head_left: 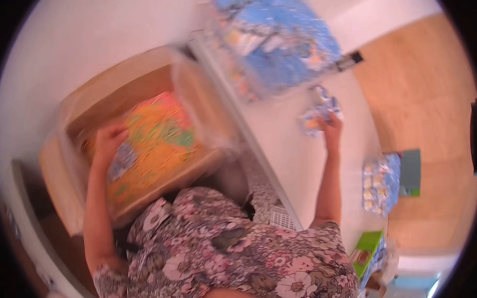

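Packets point(310, 121), blurred, sit pinched in the right hand point(331, 131) over a white table point(280, 142); whether the left hand point(109, 141), inside an open carton point(124, 98), grips anything, I cannot tell. Blue bag point(285, 47) beyond, top cut off.

hands point(110, 139): 2; lined carton point(124, 98): 1; white table point(286, 152): 1

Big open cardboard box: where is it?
In the head view, the box is on the left, beside the white table, the left hand over it.
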Demonstrator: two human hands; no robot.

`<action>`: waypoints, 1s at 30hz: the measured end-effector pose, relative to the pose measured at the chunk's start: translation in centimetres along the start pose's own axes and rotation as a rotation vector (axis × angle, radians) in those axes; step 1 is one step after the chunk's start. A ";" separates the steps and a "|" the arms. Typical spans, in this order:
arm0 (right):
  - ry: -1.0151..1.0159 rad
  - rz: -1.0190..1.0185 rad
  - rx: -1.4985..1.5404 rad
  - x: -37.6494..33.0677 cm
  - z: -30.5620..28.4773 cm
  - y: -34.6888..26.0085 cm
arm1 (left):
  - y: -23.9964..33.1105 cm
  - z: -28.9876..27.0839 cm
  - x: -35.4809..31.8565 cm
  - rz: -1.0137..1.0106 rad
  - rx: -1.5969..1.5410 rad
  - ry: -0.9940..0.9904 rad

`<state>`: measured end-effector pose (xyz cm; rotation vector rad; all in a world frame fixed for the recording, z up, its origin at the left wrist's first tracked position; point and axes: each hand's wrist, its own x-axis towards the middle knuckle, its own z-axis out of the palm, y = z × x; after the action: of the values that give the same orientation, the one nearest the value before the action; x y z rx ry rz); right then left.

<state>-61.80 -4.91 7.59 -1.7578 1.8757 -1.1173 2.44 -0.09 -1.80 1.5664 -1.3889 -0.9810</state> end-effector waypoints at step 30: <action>-0.567 -0.994 0.053 -10.4 27.0 -26.7 | -3.3 -3.0 -0.3 -0.165 0.813 -0.122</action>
<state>-22.53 -1.47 7.11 -2.6752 0.5994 -0.7473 6.37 0.71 -3.75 2.2601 -1.9058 -0.6264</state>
